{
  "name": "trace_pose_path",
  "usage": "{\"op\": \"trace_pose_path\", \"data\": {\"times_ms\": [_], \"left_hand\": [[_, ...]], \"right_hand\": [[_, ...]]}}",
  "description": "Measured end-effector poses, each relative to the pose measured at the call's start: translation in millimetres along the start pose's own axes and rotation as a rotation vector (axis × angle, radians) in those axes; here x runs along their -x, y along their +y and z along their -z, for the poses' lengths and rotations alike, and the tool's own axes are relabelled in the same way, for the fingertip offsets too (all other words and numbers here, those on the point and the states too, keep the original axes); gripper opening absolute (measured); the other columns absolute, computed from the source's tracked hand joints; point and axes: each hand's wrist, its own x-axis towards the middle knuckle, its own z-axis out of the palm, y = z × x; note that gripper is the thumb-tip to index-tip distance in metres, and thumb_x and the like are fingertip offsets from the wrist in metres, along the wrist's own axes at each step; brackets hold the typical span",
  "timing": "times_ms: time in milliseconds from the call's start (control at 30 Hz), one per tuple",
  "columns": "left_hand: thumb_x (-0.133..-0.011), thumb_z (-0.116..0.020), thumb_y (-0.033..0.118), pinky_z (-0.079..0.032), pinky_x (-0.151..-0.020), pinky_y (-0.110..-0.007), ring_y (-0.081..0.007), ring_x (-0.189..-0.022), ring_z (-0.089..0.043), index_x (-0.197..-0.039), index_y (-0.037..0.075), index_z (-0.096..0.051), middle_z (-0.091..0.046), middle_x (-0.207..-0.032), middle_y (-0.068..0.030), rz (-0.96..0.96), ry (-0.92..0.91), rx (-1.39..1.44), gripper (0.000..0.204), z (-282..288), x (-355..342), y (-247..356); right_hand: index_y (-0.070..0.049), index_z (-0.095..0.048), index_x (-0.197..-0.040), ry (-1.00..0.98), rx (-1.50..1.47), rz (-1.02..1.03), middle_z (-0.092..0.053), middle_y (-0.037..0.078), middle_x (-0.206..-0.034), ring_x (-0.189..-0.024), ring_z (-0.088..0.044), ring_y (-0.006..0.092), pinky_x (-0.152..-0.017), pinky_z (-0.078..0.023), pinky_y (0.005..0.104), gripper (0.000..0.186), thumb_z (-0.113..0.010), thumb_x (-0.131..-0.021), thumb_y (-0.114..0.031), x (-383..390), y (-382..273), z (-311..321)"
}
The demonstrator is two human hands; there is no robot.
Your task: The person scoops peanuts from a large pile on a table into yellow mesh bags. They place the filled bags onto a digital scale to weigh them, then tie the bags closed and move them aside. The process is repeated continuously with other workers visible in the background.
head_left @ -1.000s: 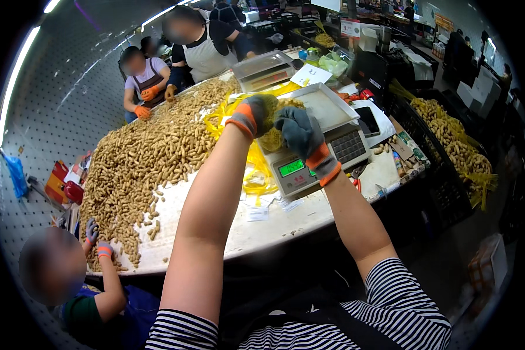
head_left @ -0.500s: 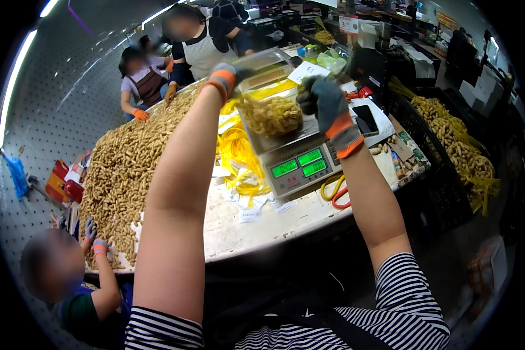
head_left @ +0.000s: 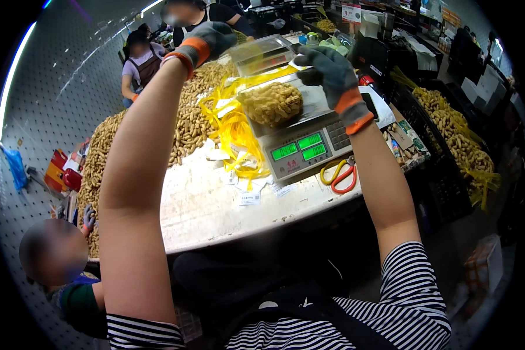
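Observation:
A rounded yellow net bag of peanuts (head_left: 272, 105) rests on the metal pan of a digital scale (head_left: 300, 157) with green lit displays. Over the pan's far right side, my right hand (head_left: 329, 73), in a grey glove with an orange cuff, has its thumb and forefinger apart. A white card (head_left: 298, 62) shows just past the fingertips; whether they touch it I cannot tell. My left hand (head_left: 211, 42), gloved alike, is up beyond the peanut pile (head_left: 186, 125) with its fingers curled; what they hold, if anything, is hidden.
Yellow net strips (head_left: 236, 143) with white tags lie left of the scale. Scissors (head_left: 339, 175) with yellow and red handles sit at its front right. A second scale (head_left: 262, 55) stands behind. A crate of bagged peanuts (head_left: 449, 125) is at right. Co-workers stand around the pile.
My left hand has moved left and up, away from the scale. My right hand has opened and shifted up and slightly right. The net bag now looks rounder on the pan.

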Motion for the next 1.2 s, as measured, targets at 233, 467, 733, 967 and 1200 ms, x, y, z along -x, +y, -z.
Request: {"op": "trace_pose_path", "data": {"times_ms": [233,467,733,967,1200], "left_hand": [[-0.083,-0.061,0.025,-0.049,-0.065,-0.024,-0.0107,-0.073,-0.06,-0.102,0.007,-0.063,-0.065,-0.087,-0.0037,-0.204,0.06,0.17,0.027,31,40,12],[-0.081,-0.062,0.013,-0.049,-0.071,-0.028,-0.0176,-0.079,-0.064,-0.104,0.008,-0.063,-0.065,-0.096,-0.0102,-0.905,0.512,-0.515,0.024,55,112,21],[-0.082,-0.06,0.002,-0.045,-0.086,-0.03,-0.0229,-0.104,-0.056,-0.105,0.001,-0.061,-0.058,-0.112,-0.0136,-0.637,0.903,-0.082,0.023,45,236,-27],[-0.084,-0.052,0.0,-0.041,-0.092,-0.034,-0.0264,-0.106,-0.052,-0.103,-0.003,-0.059,-0.055,-0.113,-0.0182,0.077,0.722,0.555,0.02,-69,363,-53],[-0.076,-0.059,0.0,-0.05,-0.073,-0.03,-0.0266,-0.083,-0.063,-0.088,-0.002,-0.064,-0.061,-0.097,-0.0188,0.189,0.57,0.5,0.013,-97,428,-27]], "right_hand": [[-0.003,-0.059,-0.09,-0.048,-0.099,-0.238,-0.061,0.006,-0.076,-0.054,-0.055,0.0115,-0.053,-0.049,0.0246,0.016,-0.056,-0.084,-0.018,56,71,42],[-0.002,-0.058,-0.089,0.05,0.241,-0.264,-0.059,0.002,-0.073,-0.057,-0.053,0.0076,-0.05,-0.044,0.0216,0.024,-0.065,-0.079,-0.023,100,103,55],[-0.002,-0.023,-0.136,-0.038,1.137,0.389,-0.033,0.023,-0.132,-0.123,-0.032,0.0371,-0.103,-0.028,0.0398,0.104,-0.077,-0.057,-0.044,59,81,10],[-0.01,-0.025,-0.137,-0.09,1.564,0.555,-0.036,0.019,-0.135,-0.123,-0.035,0.0357,-0.101,-0.028,0.0417,0.099,-0.073,-0.059,-0.046,3,102,-88],[-0.004,-0.061,-0.103,0.226,1.401,-0.116,-0.061,0.018,-0.104,-0.099,-0.057,0.0317,-0.085,-0.042,0.0357,0.054,-0.055,-0.076,-0.05,-172,166,9]]}}
